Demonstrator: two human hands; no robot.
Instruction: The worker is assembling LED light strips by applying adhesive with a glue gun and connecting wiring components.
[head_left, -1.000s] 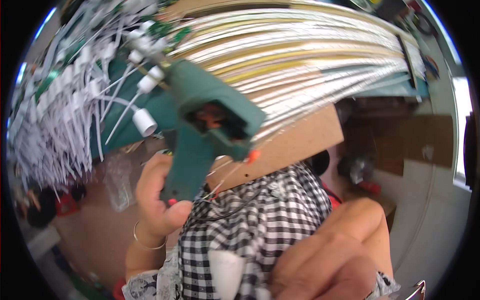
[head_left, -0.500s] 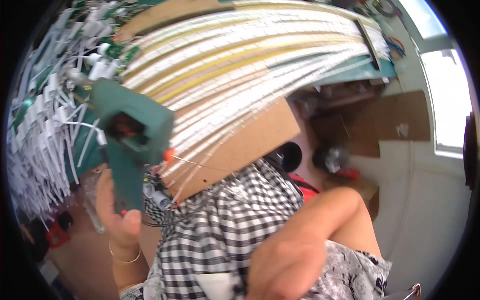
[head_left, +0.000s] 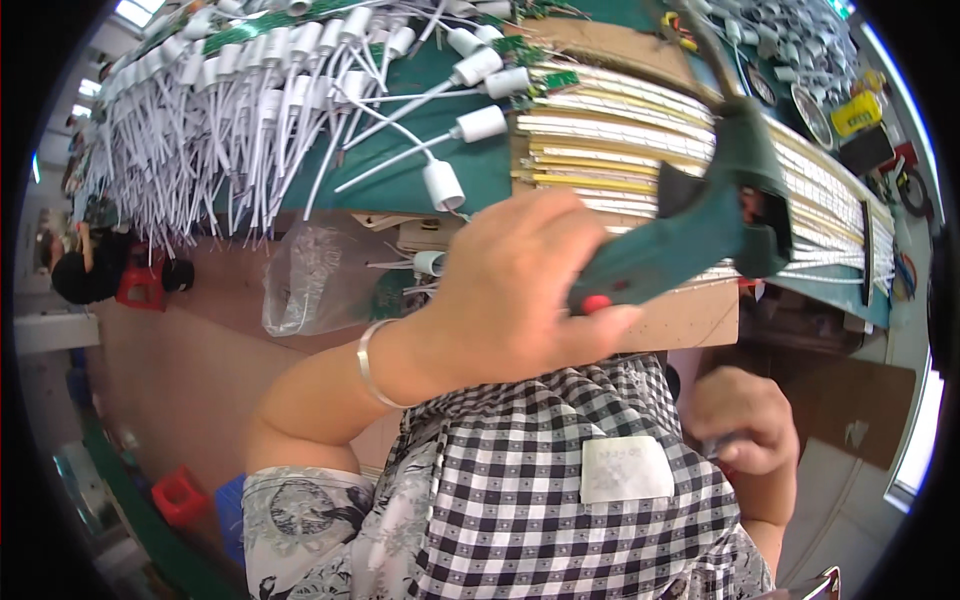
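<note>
My left hand point(head_left: 510, 285) is wrapped round the grip of a green pistol-shaped power tool point(head_left: 690, 235), thumb lying under a red button. The tool's wide end has a dark opening, and it hangs over the near part of the bench. Lower right, my right hand point(head_left: 745, 415) is curled beside the checked apron point(head_left: 540, 480). A small dark thing shows at its fingers, too blurred to name. Beyond the tool lie long white and yellow strips point(head_left: 600, 135). White lamp sockets with cables point(head_left: 443, 185) are just left of my left hand.
Many white cabled sockets point(head_left: 250, 130) hang over the green bench's left edge. Under it is a clear plastic bag point(head_left: 310, 275). A cardboard sheet point(head_left: 690, 320) juts out below the strips. A yellow container point(head_left: 858, 113) stands far right. Red stools point(head_left: 180, 497) are on the floor.
The view has swung left, so the bench appears further right. The tool has moved across to the right in my left hand and turned. My right hand has moved out to the right.
</note>
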